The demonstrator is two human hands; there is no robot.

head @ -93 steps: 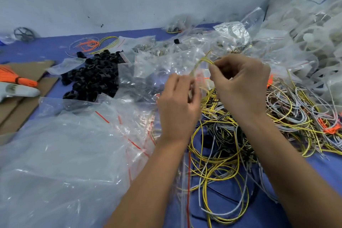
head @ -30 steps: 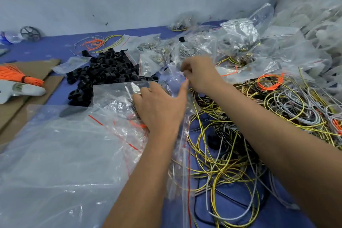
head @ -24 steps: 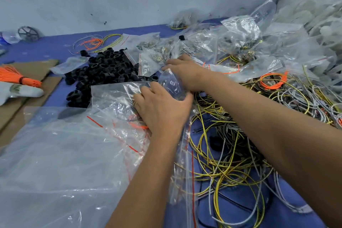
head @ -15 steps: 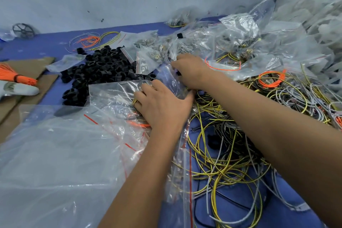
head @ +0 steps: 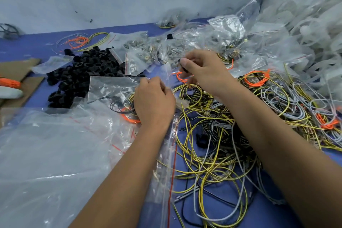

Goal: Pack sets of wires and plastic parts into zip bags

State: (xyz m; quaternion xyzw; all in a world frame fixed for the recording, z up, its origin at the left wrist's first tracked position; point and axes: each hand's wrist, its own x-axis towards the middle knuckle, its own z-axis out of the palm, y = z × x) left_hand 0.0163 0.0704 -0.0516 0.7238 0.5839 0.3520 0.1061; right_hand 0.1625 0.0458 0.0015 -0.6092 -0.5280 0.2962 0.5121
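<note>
My left hand (head: 154,102) grips the mouth of a small clear zip bag (head: 109,89) that holds coiled black, yellow and orange wires. My right hand (head: 204,72) hovers just right of the bag's mouth. Its thumb and fingers pinch a small black plastic part (head: 183,68), mostly hidden by the fingers. An orange wire (head: 179,77) loops just below that hand. A heap of black plastic parts (head: 87,72) lies to the left of both hands. A large tangle of yellow, grey and black wires (head: 212,129) spreads under my right forearm.
Filled zip bags (head: 166,48) pile up behind the hands. A large clear plastic bag (head: 46,153) covers the near left. Cardboard (head: 16,72) lies at the far left, bagged white parts (head: 314,33) at the right, and an orange wire bundle (head: 256,80) on the tangle.
My right hand has drawn back from the edge of the black parts heap, now pinching a black part. My left hand has lifted off the bag and grips its mouth.
</note>
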